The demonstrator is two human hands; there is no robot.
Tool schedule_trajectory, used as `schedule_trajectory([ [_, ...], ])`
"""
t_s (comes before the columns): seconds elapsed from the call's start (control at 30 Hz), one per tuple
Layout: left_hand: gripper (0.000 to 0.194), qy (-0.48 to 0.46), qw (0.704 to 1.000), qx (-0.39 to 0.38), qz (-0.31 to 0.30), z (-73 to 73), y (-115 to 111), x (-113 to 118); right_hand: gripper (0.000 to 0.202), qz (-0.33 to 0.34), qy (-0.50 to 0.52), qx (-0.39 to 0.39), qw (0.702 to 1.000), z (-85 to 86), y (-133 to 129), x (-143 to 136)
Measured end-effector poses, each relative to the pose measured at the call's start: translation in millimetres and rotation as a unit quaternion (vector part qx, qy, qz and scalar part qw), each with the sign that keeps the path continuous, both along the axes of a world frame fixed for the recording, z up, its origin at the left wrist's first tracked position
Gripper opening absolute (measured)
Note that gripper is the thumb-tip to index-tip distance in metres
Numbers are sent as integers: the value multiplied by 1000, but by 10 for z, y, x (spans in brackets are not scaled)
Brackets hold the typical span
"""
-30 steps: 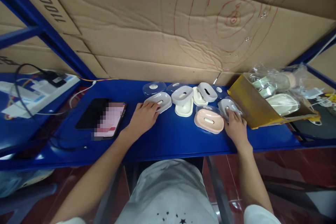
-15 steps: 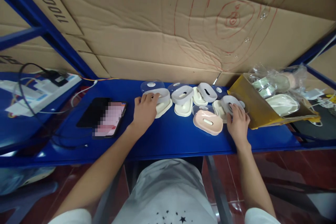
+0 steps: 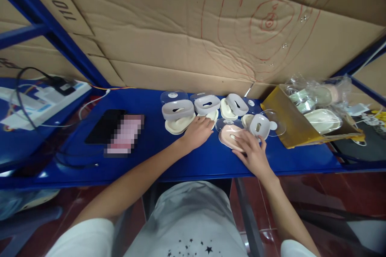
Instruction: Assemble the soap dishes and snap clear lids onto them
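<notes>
Several oval soap dishes are grouped on the blue table. My left hand (image 3: 199, 131) lies over the front of a cream base (image 3: 213, 117) in the middle, its fingers bent and close together. A grey slotted insert (image 3: 207, 104) leans behind that base. My right hand (image 3: 252, 153) is on a pink soap dish (image 3: 228, 136), thumb at the front edge and fingers over its right side. Just behind this hand stands a small-looking grey insert (image 3: 259, 126) beside a clear lid (image 3: 279, 122). At left, another grey insert (image 3: 177, 109) rests on a cream base (image 3: 177, 125).
A yellow-taped carton (image 3: 289, 138) with bagged dishes stands at the right. A phone (image 3: 126, 134) and a black flat case (image 3: 101, 127) lie at the left, near a white power strip (image 3: 75, 95) and cables. Cardboard (image 3: 150, 48) walls the back.
My left hand has moved right, from the left dish to the middle one. My right hand has left the grey insert and moved left onto the pink dish, which has shifted slightly left.
</notes>
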State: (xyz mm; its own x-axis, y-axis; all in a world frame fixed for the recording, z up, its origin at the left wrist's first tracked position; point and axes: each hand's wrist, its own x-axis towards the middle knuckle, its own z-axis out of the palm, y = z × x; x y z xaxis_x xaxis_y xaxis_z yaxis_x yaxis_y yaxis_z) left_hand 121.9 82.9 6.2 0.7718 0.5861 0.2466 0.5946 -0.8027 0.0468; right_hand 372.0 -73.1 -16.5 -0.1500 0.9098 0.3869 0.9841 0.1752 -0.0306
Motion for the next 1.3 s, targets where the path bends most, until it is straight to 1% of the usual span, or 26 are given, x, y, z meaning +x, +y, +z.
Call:
schedule_trajectory([
  [0.1, 24, -10, 1000, -5, 1, -45, 27, -26, 42, 6, 4, 3, 1000, -33, 37, 42],
  [0.23, 29, -35, 999, -12, 0, -97, 27, -134, 35, 52, 35, 16, 998, 24, 42, 77],
  [0.33, 34, -63, 998, -14, 6, -103, 21, -168, 30, 72, 112, 23, 991, 87, 55, 98],
  [0.4, 35, -83, 996, -11, 14, -90, -6, -161, 26, 71, 174, 27, 982, 114, 87, 99],
  [0.47, 35, -110, 994, -2, 20, -74, -61, -139, 22, 70, 205, 27, 976, 130, 135, 76],
  [0.53, 32, -143, 990, 11, -9, -63, -134, -106, 21, 72, 203, 21, 976, 143, 188, 22],
  [0.6, 31, -171, 983, 18, -68, -54, -201, -70, 21, 78, 192, 10, 978, 160, 236, -53],
  [0.63, 32, -179, 979, 19, -96, -48, -230, -53, 21, 83, 188, 4, 979, 168, 256, -92],
  [0.7, 37, -185, 975, 22, -125, -30, -289, -34, 20, 97, 186, 1, 978, 179, 284, -156],
  [0.8, 49, -183, 973, 26, -139, -15, -454, -68, 21, 102, 201, 51, 973, 168, 304, -180],
  [0.9, 63, -139, 978, 4, -154, -76, -759, -195, 22, 69, 213, 122, 967, 154, 329, -112],
  [0.97, 65, -100, 981, -19, -166, -151, -971, -309, 22, 52, 188, 137, 971, 170, 375, -33],
  [1.03, 60, -66, 985, -31, -158, -210, -1116, -412, 23, 53, 121, 119, 984, 213, 459, 54],
  [1.07, 58, -55, 987, -36, -148, -226, -1153, -452, 25, 53, 78, 107, 990, 240, 512, 94],
  [1.13, 62, -46, 990, -48, -125, -228, -1167, -499, 28, 38, 10, 95, 995, 294, 626, 155],
  [1.17, 66, -48, 990, -58, -116, -222, -1154, -504, 29, 20, -10, 101, 995, 316, 676, 173],
  [1.23, 76, -55, 990, -75, -104, -210, -1111, -476, 31, -30, -28, 128, 991, 339, 736, 181],
  [1.3, 79, -57, 991, -80, -94, -217, -1070, -396, 32, -76, -28, 150, 985, 324, 726, 167],
])
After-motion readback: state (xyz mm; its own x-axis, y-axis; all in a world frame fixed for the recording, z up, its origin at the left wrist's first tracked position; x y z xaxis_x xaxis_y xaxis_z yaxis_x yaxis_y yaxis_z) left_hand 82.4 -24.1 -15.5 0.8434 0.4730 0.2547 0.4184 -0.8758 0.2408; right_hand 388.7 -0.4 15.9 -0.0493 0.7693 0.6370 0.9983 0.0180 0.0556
